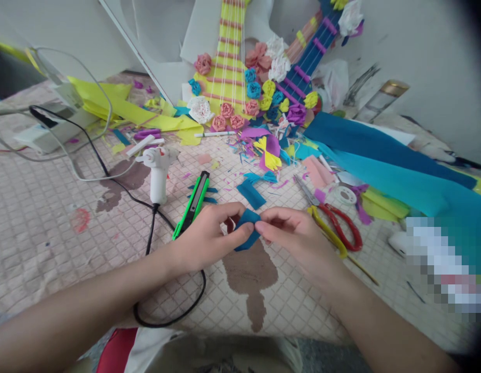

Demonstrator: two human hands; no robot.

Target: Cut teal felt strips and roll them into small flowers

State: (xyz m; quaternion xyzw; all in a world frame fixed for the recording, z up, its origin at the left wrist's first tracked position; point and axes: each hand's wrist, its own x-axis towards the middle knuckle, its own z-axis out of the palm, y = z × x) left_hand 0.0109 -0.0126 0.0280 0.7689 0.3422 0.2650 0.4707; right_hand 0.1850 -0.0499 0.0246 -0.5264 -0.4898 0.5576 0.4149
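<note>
A small piece of blue crepe paper (246, 239) is held up between both hands, above the table's middle. My left hand (217, 233) pinches it from the left, thumb across its face. On its right edge, the fingertips of my right hand (289, 230) are closed together. More blue paper pieces (251, 192) lie just beyond the hands. Beside my left wrist rests a green utility knife (192, 204). Scissors with red and yellow handles (336, 223) lie by my right hand.
A white glue gun (158, 176) with a black cord stands left of the knife. At the back lean a yellow paper guitar (227, 85) and a blue one (308, 67), trimmed with paper flowers. Teal paper sheets (399, 173) spread at right. A power strip (46, 127) sits far left.
</note>
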